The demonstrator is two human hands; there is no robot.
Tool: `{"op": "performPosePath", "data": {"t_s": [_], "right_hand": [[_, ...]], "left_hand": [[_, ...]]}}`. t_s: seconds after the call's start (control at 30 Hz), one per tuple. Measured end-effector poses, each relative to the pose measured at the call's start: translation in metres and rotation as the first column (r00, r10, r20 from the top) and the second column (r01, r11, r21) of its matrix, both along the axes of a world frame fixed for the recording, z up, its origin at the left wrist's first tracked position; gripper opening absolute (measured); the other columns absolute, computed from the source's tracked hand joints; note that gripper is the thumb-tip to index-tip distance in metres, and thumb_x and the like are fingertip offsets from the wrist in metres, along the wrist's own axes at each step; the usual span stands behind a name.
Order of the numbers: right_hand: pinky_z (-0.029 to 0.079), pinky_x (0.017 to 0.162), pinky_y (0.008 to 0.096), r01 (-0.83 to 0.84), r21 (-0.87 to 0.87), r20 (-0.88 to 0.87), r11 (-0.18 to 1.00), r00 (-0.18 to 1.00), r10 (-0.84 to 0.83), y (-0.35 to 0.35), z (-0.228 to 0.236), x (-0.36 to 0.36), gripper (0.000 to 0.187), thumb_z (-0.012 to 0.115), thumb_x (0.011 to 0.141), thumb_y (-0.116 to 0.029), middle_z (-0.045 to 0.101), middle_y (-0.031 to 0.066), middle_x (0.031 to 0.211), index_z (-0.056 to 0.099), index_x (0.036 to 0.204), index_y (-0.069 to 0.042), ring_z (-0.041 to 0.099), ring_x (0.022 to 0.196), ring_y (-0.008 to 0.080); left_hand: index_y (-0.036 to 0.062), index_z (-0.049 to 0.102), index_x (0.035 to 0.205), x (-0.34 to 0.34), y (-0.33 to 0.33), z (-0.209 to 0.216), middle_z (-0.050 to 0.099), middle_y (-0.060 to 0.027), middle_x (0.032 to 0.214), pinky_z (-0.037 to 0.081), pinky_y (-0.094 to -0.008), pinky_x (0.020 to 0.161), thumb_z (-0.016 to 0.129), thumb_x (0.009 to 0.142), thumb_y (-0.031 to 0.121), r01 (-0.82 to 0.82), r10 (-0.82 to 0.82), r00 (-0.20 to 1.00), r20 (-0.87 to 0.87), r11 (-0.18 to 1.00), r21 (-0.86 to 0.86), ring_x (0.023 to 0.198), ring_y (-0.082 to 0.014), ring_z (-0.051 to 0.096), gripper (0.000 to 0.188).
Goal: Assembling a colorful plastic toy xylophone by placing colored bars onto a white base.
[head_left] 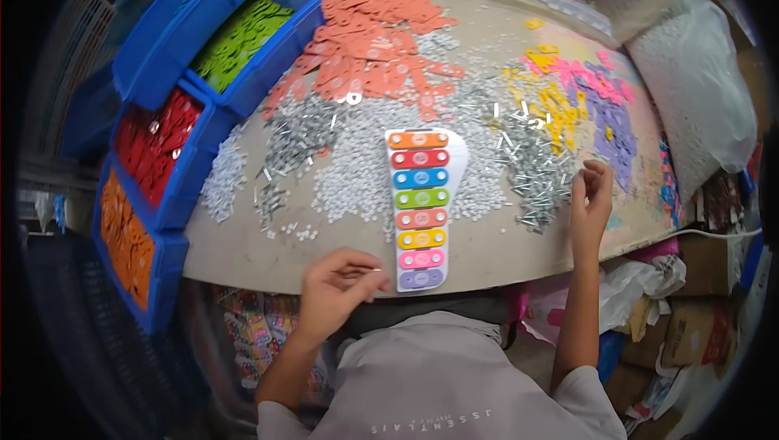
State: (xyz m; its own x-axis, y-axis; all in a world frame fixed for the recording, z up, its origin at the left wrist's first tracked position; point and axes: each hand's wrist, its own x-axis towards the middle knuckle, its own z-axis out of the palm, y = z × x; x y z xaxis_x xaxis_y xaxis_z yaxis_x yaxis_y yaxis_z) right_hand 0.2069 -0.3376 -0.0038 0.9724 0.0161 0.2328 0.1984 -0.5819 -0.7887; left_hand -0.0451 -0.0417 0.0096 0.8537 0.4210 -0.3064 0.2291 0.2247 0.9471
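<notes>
A toy xylophone (458, 166) with a white base and several coloured bars lies upright in front of me, at the table's front edge. White round caps sit at the ends of most bars; the purple bar (419, 279) nearest me shows none. Just left of that bar, my left hand (339, 284) is closed in a pinch, with a tiny pale glint at its fingertips. My right hand (594, 196) is raised at the right edge of a heap of metal pins (535, 184). Its fingers are curled together, and I cannot make out anything between them.
Small white caps (353, 176) spread around the xylophone. Coral bars (365, 42) are piled at the back; yellow bars (556, 111), pink bars (592, 75) and purple bars (614, 140) lie right. Blue bins (174, 233) hold bars at left. A bulging plastic bag (698, 75) stands right.
</notes>
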Motion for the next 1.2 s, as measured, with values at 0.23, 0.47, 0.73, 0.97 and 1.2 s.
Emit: {"op": "performPosePath", "data": {"t_s": [0.23, 0.47, 0.73, 0.97, 1.2], "right_hand": [[0.051, 0.078, 0.0363, -0.622, 0.069, 0.095, 0.780, 0.782, 0.616, 0.067, 0.021, -0.118, 0.023, 0.072, 0.075, 0.012, 0.068, 0.0115, 0.092, 0.064, 0.092, -0.001, 0.064, 0.085, 0.0282], [0.050, 0.077, 0.0383, -0.696, 0.047, 0.095, 0.717, 0.717, 0.690, 0.080, 0.003, -0.139, 0.023, 0.078, 0.074, 0.008, 0.070, 0.0102, 0.094, 0.063, 0.089, -0.003, 0.064, 0.086, 0.0293], [0.049, 0.076, 0.0389, -0.775, -0.193, 0.172, 0.601, 0.577, 0.799, 0.083, -0.002, -0.138, 0.022, 0.081, 0.071, 0.002, 0.067, 0.0091, 0.094, 0.064, 0.085, -0.003, 0.062, 0.086, 0.0306], [0.038, 0.047, 0.0196, -0.345, 0.429, -0.715, 0.835, 0.436, 0.547, 0.078, 0.011, -0.136, 0.027, 0.066, 0.094, -0.008, 0.058, 0.0002, 0.071, 0.043, 0.109, -0.006, 0.052, 0.055, 0.0051], [0.038, 0.042, 0.0208, -0.389, 0.523, -0.697, 0.759, 0.318, 0.643, 0.084, 0.001, -0.130, 0.025, 0.063, 0.099, -0.022, 0.059, -0.0007, 0.071, 0.052, 0.113, -0.005, 0.050, 0.049, 0.0061]], "left_hand": [[-0.0065, 0.066, 0.101, 0.001, -0.016, -0.015, 0.072, -0.0158, 0.084, 0.050, -0.0206, 0.052, 0.067, 0.092, -0.003, 0.201, -0.235, 0.972, -0.017, 0.866, -0.458, 0.065, -0.0143, 0.068, 0.010], [-0.0051, 0.066, 0.102, 0.001, -0.019, -0.020, 0.070, -0.0110, 0.082, 0.047, -0.0192, 0.052, 0.066, 0.095, 0.001, 0.195, -0.232, 0.972, -0.041, 0.891, -0.409, 0.064, -0.0089, 0.063, 0.010], [-0.0014, 0.044, 0.128, 0.002, -0.029, -0.016, 0.065, -0.0043, 0.071, 0.043, -0.0250, 0.053, 0.069, 0.097, 0.018, 0.248, -0.209, 0.955, -0.209, 0.951, 0.183, 0.057, -0.0085, 0.056, 0.044], [0.0002, 0.039, 0.130, 0.006, -0.039, -0.042, 0.059, -0.0046, 0.064, 0.041, -0.0301, 0.052, 0.066, 0.098, 0.021, 0.289, -0.293, 0.954, -0.064, 0.955, -0.065, 0.056, -0.0101, 0.054, 0.047], [0.0000, 0.040, 0.126, 0.010, -0.040, -0.038, 0.054, -0.0050, 0.058, 0.036, -0.0327, 0.050, 0.065, 0.096, 0.019, 0.308, -0.299, 0.949, -0.101, 0.947, 0.096, 0.051, -0.0130, 0.049, 0.043]]}}
